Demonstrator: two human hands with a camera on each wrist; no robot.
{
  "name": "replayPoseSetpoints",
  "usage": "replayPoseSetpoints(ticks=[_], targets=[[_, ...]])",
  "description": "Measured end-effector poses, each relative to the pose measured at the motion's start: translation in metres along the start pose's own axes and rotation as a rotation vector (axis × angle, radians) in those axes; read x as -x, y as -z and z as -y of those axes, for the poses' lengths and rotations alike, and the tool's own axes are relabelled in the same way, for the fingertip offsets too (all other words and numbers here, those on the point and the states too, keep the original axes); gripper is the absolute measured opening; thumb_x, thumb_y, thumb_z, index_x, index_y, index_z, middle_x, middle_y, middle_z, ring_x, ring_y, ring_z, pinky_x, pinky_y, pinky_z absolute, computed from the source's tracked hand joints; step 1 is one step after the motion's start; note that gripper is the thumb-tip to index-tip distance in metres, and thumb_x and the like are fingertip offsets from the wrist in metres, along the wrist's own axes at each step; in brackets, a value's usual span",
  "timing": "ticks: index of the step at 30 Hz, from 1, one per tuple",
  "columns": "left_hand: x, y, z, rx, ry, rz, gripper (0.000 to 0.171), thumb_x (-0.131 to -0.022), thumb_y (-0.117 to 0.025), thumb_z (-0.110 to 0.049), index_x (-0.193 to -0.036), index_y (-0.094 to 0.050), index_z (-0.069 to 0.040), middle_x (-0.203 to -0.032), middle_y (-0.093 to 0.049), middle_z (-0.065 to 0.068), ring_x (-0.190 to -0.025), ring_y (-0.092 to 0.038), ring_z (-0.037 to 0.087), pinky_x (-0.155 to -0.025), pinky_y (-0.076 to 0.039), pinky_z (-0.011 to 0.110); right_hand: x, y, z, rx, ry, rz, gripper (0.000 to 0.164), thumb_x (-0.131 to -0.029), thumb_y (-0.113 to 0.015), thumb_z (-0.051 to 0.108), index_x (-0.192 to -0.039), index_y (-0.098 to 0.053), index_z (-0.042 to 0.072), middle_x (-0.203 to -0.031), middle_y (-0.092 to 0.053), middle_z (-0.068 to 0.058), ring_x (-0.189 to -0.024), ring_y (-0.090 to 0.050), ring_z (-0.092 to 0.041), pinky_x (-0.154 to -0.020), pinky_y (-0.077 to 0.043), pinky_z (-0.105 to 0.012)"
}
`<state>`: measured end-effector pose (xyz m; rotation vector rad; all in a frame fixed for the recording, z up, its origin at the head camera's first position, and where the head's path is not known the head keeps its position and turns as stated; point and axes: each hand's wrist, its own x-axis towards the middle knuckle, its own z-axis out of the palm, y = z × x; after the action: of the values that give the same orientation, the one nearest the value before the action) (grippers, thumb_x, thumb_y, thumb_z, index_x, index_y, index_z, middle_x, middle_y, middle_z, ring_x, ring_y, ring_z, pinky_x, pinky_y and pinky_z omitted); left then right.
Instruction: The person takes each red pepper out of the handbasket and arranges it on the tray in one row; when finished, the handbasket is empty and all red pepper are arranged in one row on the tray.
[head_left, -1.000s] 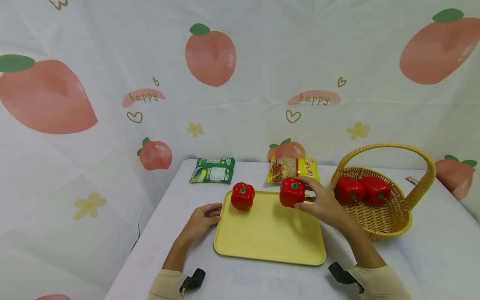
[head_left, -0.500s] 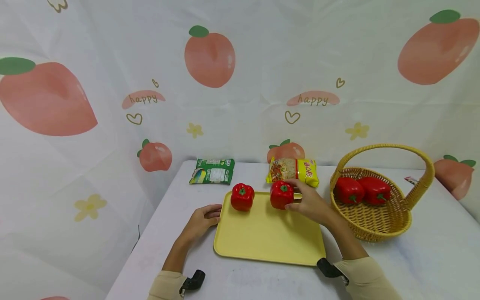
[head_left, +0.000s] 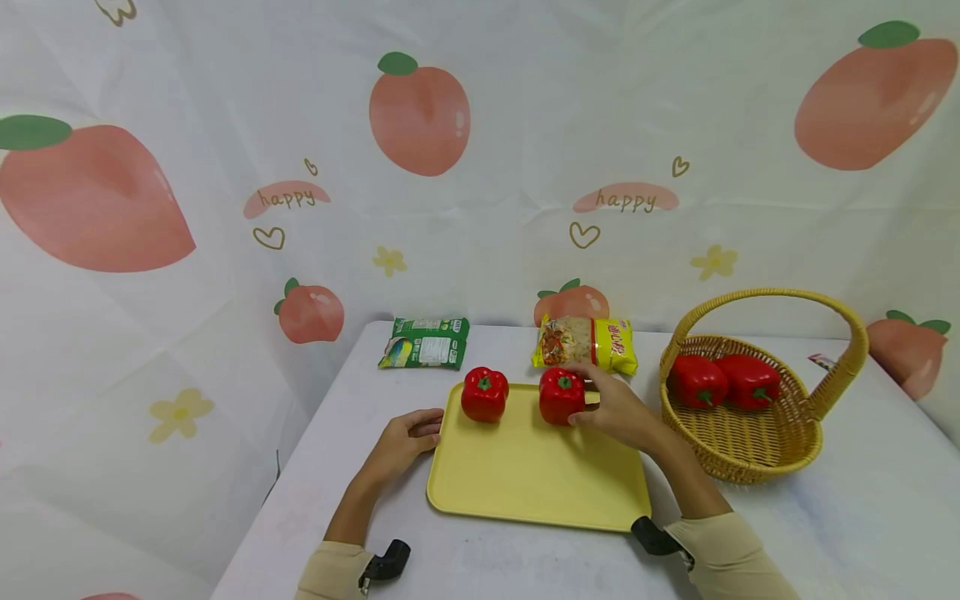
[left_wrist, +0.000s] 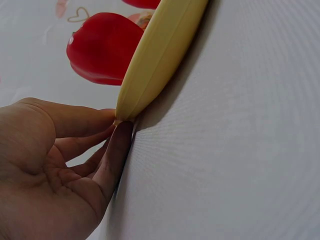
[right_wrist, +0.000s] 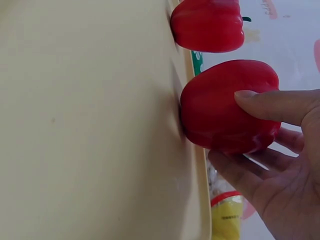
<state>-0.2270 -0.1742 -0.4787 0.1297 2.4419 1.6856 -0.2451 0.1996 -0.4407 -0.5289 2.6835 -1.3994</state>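
My right hand [head_left: 617,411] grips a red bell pepper [head_left: 561,397] at the far side of the yellow tray [head_left: 525,492], thumb on one side and fingers on the other. In the right wrist view this pepper [right_wrist: 225,105] sits right at the tray's surface. Another red bell pepper [head_left: 484,395] stands on the tray to its left, stem up. At the tray's left edge is my left hand [head_left: 401,442]. The left wrist view shows its thumb and fingertips pinching the tray's rim [left_wrist: 131,100].
A yellow wicker basket [head_left: 780,462] with a tall handle stands on the right, two red bell peppers [head_left: 726,381] inside. Behind the tray lie a green packet [head_left: 427,342] and a yellow noodle packet [head_left: 585,342]. A printed cloth hangs at the table's back.
My right hand has carried its bell pepper leftward and then down onto the tray, beside the other one. The left hand has kept its place on the tray's edge.
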Motion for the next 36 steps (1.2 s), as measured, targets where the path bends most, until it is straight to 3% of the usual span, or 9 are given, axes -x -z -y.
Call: replayPoseSetpoints(ticks=[26, 36], targets=[[0.000, -0.001, -0.001, -0.004, 0.006, -0.011, 0.042, -0.100, -0.066, 0.000, -0.142, -0.063, 0.004, -0.131, -0.073, 0.015, -0.124, -0.069, 0.029, -0.101, -0.060, 0.034, 0.006, 0.003, 0.006, 0.034, 0.008, 0.006, 0.077, -0.088, -0.084, 0.010, -0.155, -0.047, 0.004, -0.148, -0.059, -0.022, -0.132, -0.059, -0.045, -0.108, -0.051, -0.063], [0.000, 0.000, 0.000, 0.001, 0.004, -0.009, 0.042, -0.101, -0.066, 0.000, -0.142, -0.063, 0.003, -0.131, -0.073, 0.015, -0.123, -0.069, 0.028, -0.099, -0.060, 0.032, 0.018, 0.010, 0.015, 0.055, 0.077, -0.025, 0.076, -0.090, -0.085, 0.018, -0.154, -0.048, 0.003, -0.152, -0.055, -0.023, -0.134, -0.056, -0.049, -0.103, -0.054, -0.064]])
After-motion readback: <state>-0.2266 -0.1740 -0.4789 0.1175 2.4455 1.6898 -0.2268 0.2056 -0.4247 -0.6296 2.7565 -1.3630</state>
